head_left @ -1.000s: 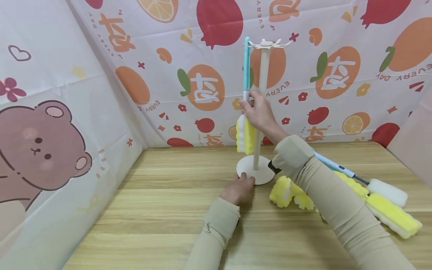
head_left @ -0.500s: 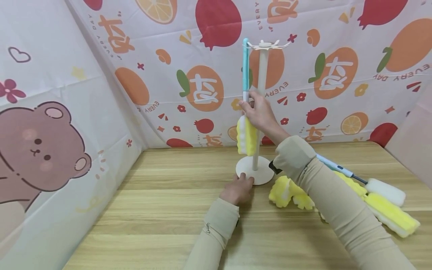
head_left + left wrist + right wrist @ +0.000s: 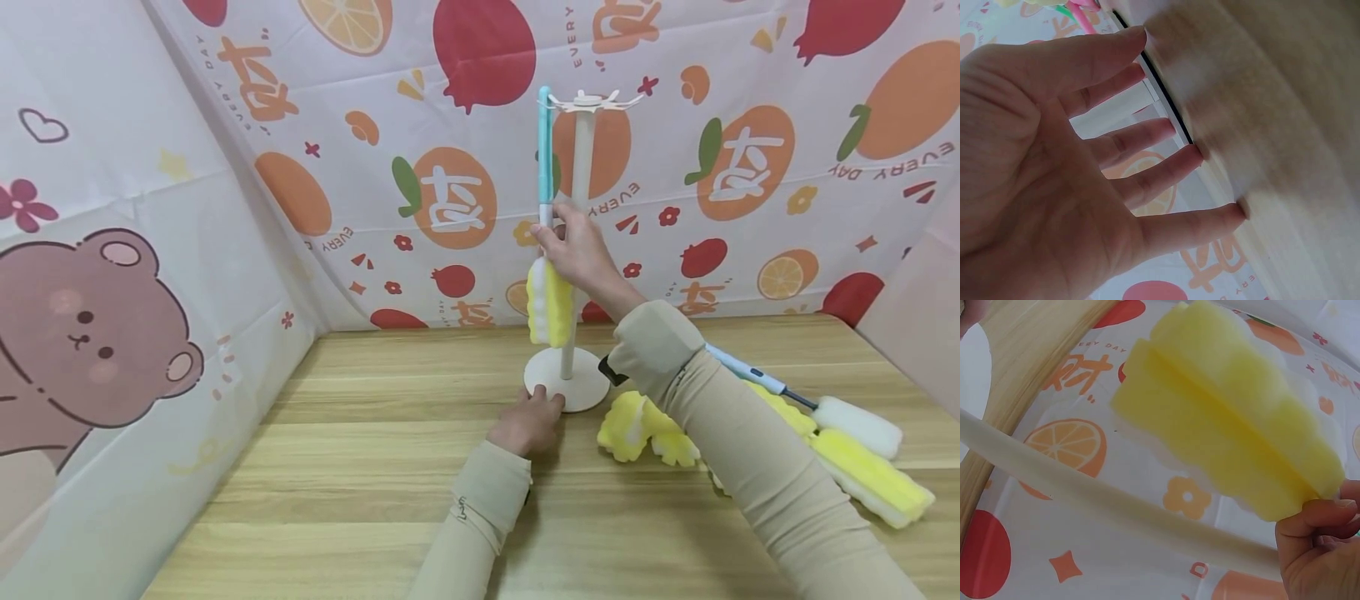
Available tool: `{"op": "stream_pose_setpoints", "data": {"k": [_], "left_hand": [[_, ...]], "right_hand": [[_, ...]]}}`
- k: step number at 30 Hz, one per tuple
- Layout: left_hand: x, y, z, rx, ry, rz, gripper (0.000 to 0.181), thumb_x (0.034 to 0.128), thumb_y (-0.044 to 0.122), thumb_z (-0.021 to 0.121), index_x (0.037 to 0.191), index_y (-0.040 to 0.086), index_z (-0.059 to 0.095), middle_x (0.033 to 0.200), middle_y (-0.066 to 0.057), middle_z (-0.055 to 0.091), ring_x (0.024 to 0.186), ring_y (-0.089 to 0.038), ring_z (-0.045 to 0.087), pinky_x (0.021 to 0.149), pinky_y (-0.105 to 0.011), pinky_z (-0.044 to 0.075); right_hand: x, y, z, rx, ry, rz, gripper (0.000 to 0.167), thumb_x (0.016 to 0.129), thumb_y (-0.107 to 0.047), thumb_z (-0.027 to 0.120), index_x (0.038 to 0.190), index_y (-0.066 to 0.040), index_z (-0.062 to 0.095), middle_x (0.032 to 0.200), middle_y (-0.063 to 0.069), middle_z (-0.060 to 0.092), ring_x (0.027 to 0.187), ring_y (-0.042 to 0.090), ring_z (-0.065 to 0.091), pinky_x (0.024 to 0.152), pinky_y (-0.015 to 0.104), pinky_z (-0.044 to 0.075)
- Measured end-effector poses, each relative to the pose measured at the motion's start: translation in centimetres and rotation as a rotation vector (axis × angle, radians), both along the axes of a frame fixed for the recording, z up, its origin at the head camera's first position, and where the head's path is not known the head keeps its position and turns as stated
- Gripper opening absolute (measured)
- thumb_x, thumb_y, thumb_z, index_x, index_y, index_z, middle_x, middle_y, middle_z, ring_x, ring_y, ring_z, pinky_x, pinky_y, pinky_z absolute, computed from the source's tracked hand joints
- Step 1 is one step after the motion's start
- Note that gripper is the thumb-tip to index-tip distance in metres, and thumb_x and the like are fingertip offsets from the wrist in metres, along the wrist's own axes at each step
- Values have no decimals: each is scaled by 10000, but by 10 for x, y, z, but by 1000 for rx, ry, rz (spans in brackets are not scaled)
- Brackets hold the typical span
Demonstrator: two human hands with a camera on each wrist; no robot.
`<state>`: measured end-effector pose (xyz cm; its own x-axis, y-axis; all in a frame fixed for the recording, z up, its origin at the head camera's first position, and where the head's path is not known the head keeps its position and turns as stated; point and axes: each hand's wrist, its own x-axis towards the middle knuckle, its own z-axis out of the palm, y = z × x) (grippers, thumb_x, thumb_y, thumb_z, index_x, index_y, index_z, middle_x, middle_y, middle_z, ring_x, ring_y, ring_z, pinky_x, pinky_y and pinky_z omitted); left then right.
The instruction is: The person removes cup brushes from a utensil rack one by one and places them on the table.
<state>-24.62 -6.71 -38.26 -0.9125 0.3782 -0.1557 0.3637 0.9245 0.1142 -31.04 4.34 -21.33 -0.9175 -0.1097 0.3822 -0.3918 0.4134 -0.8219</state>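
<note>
My right hand [image 3: 583, 250] pinches a sponge bottle brush [image 3: 544, 154] near where its teal-and-white handle meets the head. The brush hangs upright, its handle top at one of the prongs of a white hanging stand [image 3: 582, 158]; whether it is hooked on I cannot tell. Its yellow-and-white sponge head [image 3: 1229, 419] points down beside the pole, apart from it in the right wrist view. Down at the round base [image 3: 588, 383], my left hand [image 3: 527, 421] rests its fingertips on the near-left rim and the tabletop. Those fingers [image 3: 1141, 181] are spread and fairly straight.
Several more sponge brushes lie on the wooden table [image 3: 337, 467] to the right, partly under my right forearm: a yellow sponge head [image 3: 873, 475], a white sponge head [image 3: 858, 427] on a blue handle, and crumpled-looking yellow sponge [image 3: 630, 425]. Printed cloth [image 3: 337, 275] stands behind.
</note>
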Motion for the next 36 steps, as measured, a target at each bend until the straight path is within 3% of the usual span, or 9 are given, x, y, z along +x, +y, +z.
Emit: {"op": "stream_pose_setpoints", "data": {"k": [11,19,26,36], "left_hand": [[-2,-2,0,-4,-29,-2,299,1014,109,560,1311,126,583,1170,-132,520,1079,-301,498,706,-469,534],[-2,-3,-2,-3,-26,-1,320,994,95,566,1309,147,590,1161,-105,512,1048,-282,473,671,-438,520],[-3,0,-1,7,-29,3,324,991,98,578,1312,140,590,1173,-108,512,1057,-285,472,677,-433,522],[-2,-1,-1,-5,-28,-1,399,976,77,572,1369,145,565,1250,-128,513,1162,-319,481,727,-466,534]], "right_hand": [[1,3,4,19,-44,41,307,1055,-160,561,1285,40,524,1144,217,602,957,335,636,853,449,556],[0,1,-9,144,-87,99,347,1059,-165,550,1331,49,539,1120,220,622,919,309,636,802,403,559],[-1,5,-14,137,-117,106,416,1062,-175,545,1401,60,493,1160,248,619,928,321,633,822,421,559],[3,19,-23,147,-133,84,373,1049,-152,563,1351,58,496,1154,230,582,949,340,605,869,450,554]]}}
